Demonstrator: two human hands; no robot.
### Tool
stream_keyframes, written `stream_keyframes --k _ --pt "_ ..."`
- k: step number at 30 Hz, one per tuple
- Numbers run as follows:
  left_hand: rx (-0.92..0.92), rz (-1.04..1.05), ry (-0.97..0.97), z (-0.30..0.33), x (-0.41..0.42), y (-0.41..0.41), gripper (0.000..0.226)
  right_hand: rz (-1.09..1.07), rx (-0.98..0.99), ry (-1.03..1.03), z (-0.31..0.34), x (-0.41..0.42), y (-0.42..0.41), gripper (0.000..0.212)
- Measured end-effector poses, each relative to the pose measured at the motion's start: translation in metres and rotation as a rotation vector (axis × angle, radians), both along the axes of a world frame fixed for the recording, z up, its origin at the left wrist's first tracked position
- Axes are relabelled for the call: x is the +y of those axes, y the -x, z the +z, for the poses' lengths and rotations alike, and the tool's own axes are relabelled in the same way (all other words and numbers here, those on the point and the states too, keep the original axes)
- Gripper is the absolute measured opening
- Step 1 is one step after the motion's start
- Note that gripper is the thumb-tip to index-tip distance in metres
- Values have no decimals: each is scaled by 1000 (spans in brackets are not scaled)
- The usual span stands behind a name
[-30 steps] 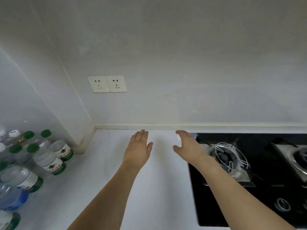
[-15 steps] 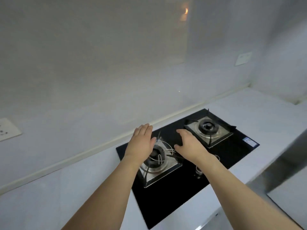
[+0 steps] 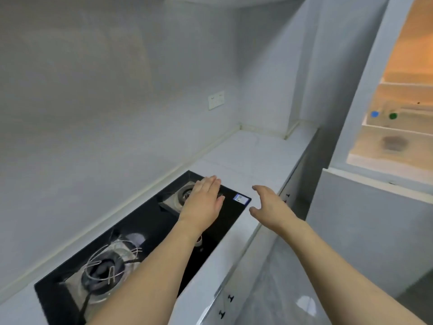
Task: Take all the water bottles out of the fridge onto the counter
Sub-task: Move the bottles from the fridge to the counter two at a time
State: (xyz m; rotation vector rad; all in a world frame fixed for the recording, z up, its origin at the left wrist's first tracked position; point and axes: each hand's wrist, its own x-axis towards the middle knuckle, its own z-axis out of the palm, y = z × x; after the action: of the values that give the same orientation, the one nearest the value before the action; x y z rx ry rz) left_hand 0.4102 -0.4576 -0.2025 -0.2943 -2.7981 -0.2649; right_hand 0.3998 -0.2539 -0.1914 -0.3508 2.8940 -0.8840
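Observation:
The open fridge (image 3: 398, 127) glows orange at the right edge, its door shelves showing. Two bottle caps show on a door shelf there, one blue cap (image 3: 375, 114) and one green cap (image 3: 393, 116); the bottles themselves are blurred. My left hand (image 3: 203, 200) hovers flat over the far burner of the hob, empty. My right hand (image 3: 269, 205) is stretched over the white counter (image 3: 246, 151) edge, fingers apart, holding nothing. Both hands are well short of the fridge.
A black glass gas hob (image 3: 145, 233) with two burners is set into the counter. A wall socket (image 3: 216, 99) sits on the back wall. White cabinet fronts with small black knobs (image 3: 230, 297) run below the counter. Grey floor lies at lower right.
My view has swung right, away from the bottles standing on the counter's left end, past the hob to the open fridge. Both empty hands travelled right with it.

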Motion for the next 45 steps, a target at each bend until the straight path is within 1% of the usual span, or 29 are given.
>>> stream_keyframes --k 6,13,17,19,22,26,30,35,38,41,45 --pt "2 -181 35 0 93 48 51 -138 20 11 3 97 19 65" --pt "29 -335 22 9 179 105 50 -295 -4 83 5 177 50 65" --pt "29 -411 26 4 221 156 49 -386 9 98 2 213 85 65" --pt "14 -432 5 1 239 186 50 -426 24 99 2 227 106 64" --pt "-4 -452 -82 5 264 227 51 -480 54 83 6 246 138 63" --pt "26 -502 -159 33 299 295 51 -542 101 55 26 279 193 62" --pt "17 -584 -169 52 336 351 50 -642 148 76 47 314 240 61" --pt "-19 -682 -187 52 387 386 44 -743 154 104 46 356 274 61" --pt "-57 -731 -236 56 420 400 41 -791 156 104 44 378 291 60" --pt "-87 -747 -285 60 454 418 40 -819 166 109 41 400 312 59" --pt "-127 -779 -304 61 499 445 39 -828 179 119 41 438 345 57"
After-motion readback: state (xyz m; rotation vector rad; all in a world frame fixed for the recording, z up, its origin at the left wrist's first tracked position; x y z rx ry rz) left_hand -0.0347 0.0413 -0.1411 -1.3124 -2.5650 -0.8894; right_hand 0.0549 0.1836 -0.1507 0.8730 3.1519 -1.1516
